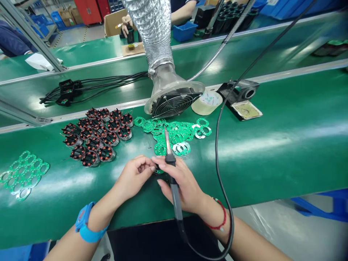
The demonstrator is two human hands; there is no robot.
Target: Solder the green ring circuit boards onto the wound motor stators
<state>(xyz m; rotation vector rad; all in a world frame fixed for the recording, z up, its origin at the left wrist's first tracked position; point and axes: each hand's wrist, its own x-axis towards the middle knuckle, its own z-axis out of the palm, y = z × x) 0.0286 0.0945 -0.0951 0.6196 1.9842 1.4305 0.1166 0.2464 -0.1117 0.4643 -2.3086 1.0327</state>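
My right hand [185, 181] holds a soldering iron [175, 195] across its fingers, the bare tip pointing up and away from me. Its fingertips meet those of my left hand [136, 175], which is closed in a pinch. Between them shows the edge of a small green circuit board [159, 172]; a dark part beside it is mostly hidden by the fingers. Just beyond lies a loose pile of green ring-shaped circuit boards [176, 132]. To the left of the pile stand several motor stators [99, 136] with copper windings.
A fume extraction hood [175, 101] hangs over the pile. Behind it are a roll of tape [207, 102] and a soldering iron stand [241, 94] with a sponge [247, 110]. A panel of joined ring boards [25, 170] lies far left. The iron's cable [217, 156] loops at right. A co-worker's hand [126, 26] is across.
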